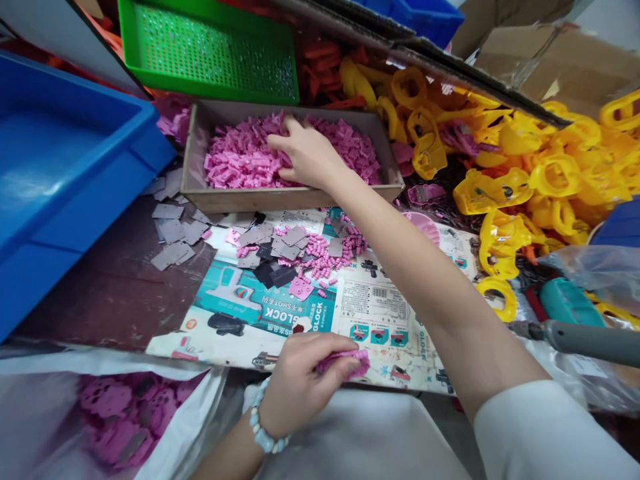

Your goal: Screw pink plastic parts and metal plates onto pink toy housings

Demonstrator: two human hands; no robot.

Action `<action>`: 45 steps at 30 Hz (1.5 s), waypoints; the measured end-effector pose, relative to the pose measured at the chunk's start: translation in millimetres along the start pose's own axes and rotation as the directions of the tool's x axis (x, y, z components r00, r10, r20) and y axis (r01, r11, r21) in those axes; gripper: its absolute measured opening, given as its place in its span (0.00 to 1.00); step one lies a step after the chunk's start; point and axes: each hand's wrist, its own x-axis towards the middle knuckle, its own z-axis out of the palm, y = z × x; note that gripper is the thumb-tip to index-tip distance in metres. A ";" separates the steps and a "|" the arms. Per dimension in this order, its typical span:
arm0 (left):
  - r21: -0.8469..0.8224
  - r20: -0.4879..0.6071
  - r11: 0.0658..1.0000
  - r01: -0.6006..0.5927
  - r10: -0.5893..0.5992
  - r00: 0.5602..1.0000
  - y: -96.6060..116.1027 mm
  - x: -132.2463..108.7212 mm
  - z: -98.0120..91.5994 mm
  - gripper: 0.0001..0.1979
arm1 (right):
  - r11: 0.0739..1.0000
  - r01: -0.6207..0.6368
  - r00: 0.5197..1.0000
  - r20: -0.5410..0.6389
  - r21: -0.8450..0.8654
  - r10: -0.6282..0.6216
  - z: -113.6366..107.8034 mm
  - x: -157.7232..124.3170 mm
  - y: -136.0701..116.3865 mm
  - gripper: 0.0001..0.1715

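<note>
My left hand, with a beaded bracelet at the wrist, is closed round a pink plastic part near the front edge of the table. Most of that part is hidden by my fingers. My right hand reaches into a long box heaped with small pink plastic pieces. Its fingers are spread over the heap, and the fingertips partly sink among the pieces; no piece shows clearly between them. Between my hands lie grey plates, small pink cylinders and a flat pink square on printed cardboard.
A blue bin stands at the left, a green perforated tray behind the box. Yellow plastic shells pile up at the right, near a grey rod-shaped tool. A white bag at the lower left holds pink parts.
</note>
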 end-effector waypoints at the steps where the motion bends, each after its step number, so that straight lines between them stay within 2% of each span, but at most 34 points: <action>1: 0.008 -0.007 1.000 0.002 -0.002 1.000 -0.1 -0.8 -0.7 0.03 | 1.000 -0.011 1.000 0.004 0.015 0.011 -0.4 -0.1 0.7 0.19; 3: 0.021 -0.015 1.000 0.002 -0.002 1.000 -0.5 -2.6 -2.4 0.04 | 0.998 -0.043 0.999 -0.015 0.048 0.044 -1.8 -0.2 3.9 0.17; 6: 0.020 -0.017 1.000 0.001 -0.001 1.000 -1.7 -4.3 -4.8 0.04 | 0.981 -0.098 0.981 -0.148 0.168 0.124 -11.1 -2.5 8.8 0.12; 8: 0.006 -0.014 1.000 0.000 0.000 1.000 -3.1 -4.6 -5.8 0.04 | 0.960 -0.091 0.955 -0.251 0.263 0.159 -24.3 -10.0 6.6 0.09; 11: -0.032 0.006 0.999 -0.004 0.004 1.000 -5.0 -4.5 -6.9 0.03 | 0.922 0.041 0.920 -0.376 0.386 0.116 -45.3 -39.3 -13.5 0.09; 13: -0.089 0.109 0.996 0.005 0.005 0.994 -5.3 -5.2 -7.7 0.03 | 0.878 0.149 0.928 -0.371 0.454 0.035 -49.3 -72.3 -37.8 0.09; 15: -0.159 0.274 0.987 0.024 0.021 0.961 -4.4 -7.1 -8.2 0.04 | 0.883 0.267 0.932 -0.337 0.387 -0.134 -40.0 -111.5 -65.4 0.10; 16: -0.187 0.349 0.982 0.036 0.032 0.937 -3.6 -8.4 -8.1 0.04 | 0.885 0.367 0.899 -0.354 0.287 -0.258 -31.1 -130.8 -78.2 0.11; 18: -0.226 0.464 0.974 0.035 0.075 0.883 -2.0 -11.2 -6.5 0.05 | 0.826 0.516 0.823 -0.400 0.228 -0.403 -9.2 -162.9 -97.8 0.09; 20: -0.222 0.522 0.975 -0.010 0.128 0.843 -0.8 -13.6 -2.9 0.10 | 0.791 0.577 0.775 -0.442 0.204 -0.451 11.2 -180.2 -107.0 0.07; 23: -0.206 0.547 0.972 -0.115 0.212 0.810 -0.5 -14.6 4.2 0.16 | 0.780 0.604 0.741 -0.477 0.165 -0.473 29.3 -175.4 -104.5 0.06; 27: -0.239 0.510 0.964 -0.119 0.229 0.829 -2.4 -11.2 9.4 0.14 | 0.845 0.535 0.701 -0.556 -0.005 -0.447 35.2 -139.5 -90.9 0.10; 28: -0.231 0.498 0.966 -0.116 0.220 0.839 -3.1 -10.2 9.5 0.13 | 0.863 0.504 0.715 -0.541 -0.039 -0.442 35.1 -131.0 -87.8 0.12; 30: -0.210 0.481 0.972 -0.110 0.200 0.854 -4.3 -9.2 8.8 0.11 | 0.882 0.470 0.800 -0.400 -0.044 -0.446 33.0 -118.9 -82.8 0.15; 31: -0.206 0.469 0.973 -0.104 0.192 0.862 -4.8 -9.3 8.3 0.11 | 0.885 0.465 0.845 -0.294 -0.007 -0.446 30.9 -115.7 -80.7 0.18; 33: -0.222 0.451 0.972 -0.078 0.173 0.875 -5.8 -10.2 7.3 0.10 | 0.882 0.442 0.896 -0.133 0.161 -0.425 24.3 -115.0 -76.9 0.24; 35: -0.248 0.446 0.968 -0.033 0.145 0.883 -6.8 -11.5 6.5 0.09 | 0.822 0.391 0.917 -0.103 0.415 -0.384 14.4 -120.2 -73.4 0.24; 37: -0.264 0.433 0.965 -0.011 0.128 0.892 -7.8 -12.4 5.8 0.09 | 0.699 0.343 0.934 -0.149 0.628 -0.324 1.9 -129.7 -71.4 0.21; 38: -0.265 0.428 0.964 -0.006 0.123 0.895 -8.2 -12.6 5.3 0.09 | 0.656 0.325 0.943 -0.179 0.681 -0.281 -4.6 -135.7 -71.9 0.21; 39: -0.263 0.427 0.965 -0.004 0.120 0.896 -8.2 -12.7 4.6 0.09 | 0.652 0.310 0.950 -0.209 0.692 -0.230 -10.6 -142.7 -74.0 0.19; 40: -0.263 0.431 0.965 -0.004 0.121 0.894 -7.7 -12.7 3.5 0.09 | 0.686 0.293 0.956 -0.231 0.666 -0.183 -15.6 -150.4 -77.9 0.18; 42: -0.268 0.460 0.963 -0.010 0.137 0.877 -4.6 -12.7 0.5 0.10 | 0.810 0.212 0.972 -0.200 0.547 -0.120 -20.9 -167.7 -90.9 0.14; 45: -0.272 0.486 0.961 -0.050 0.182 0.855 5.3 -11.5 -6.1 0.12 | 0.915 0.123 0.987 0.044 0.384 -0.151 -18.0 -191.4 -114.9 0.14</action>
